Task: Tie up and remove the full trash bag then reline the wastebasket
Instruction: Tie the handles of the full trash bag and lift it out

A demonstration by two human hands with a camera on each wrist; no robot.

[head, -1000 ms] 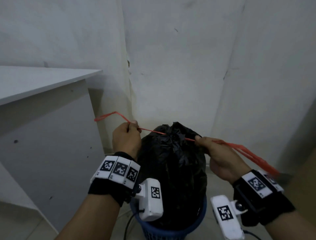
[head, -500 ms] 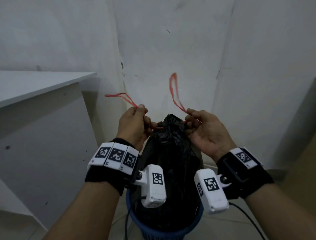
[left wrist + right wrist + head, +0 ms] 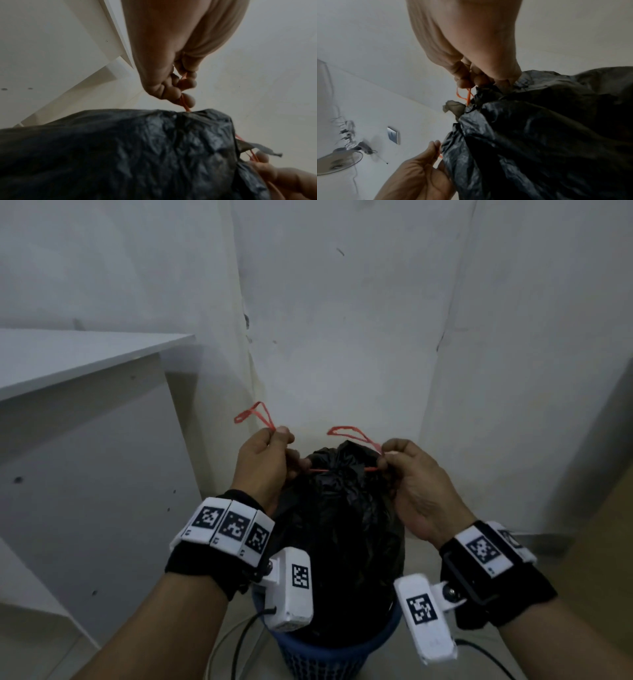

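The left hand [image 3: 263, 463] has its grip pinched on one end of the red drawstring [image 3: 320, 470], thumb and forefinger pressed together on it while the lower fingers curl round the strand just beside the bag's neck; a loose loop of the string sticks up above the knuckles. The right hand [image 3: 416, 487] mirrors it on the other side, its grip pinching the other end of the same drawstring, with a second loop (flatter, leaning toward the left hand) rising from the fingers. In the left wrist view the red strand runs from between the left fingertips [image 3: 188, 100] straight down into the gathered plastic. Between the two hands a short taut length of string crosses the puckered top of the black trash bag [image 3: 337, 542]. The bag is bunched shut at the neck and bulges below it, sitting upright in the blue wastebasket [image 3: 325, 659], whose mesh rim shows under the wrists. The wastebasket stands on the floor in a corner of white walls [image 3: 342, 337], with a grey worktop [image 3: 75, 354] to its left.
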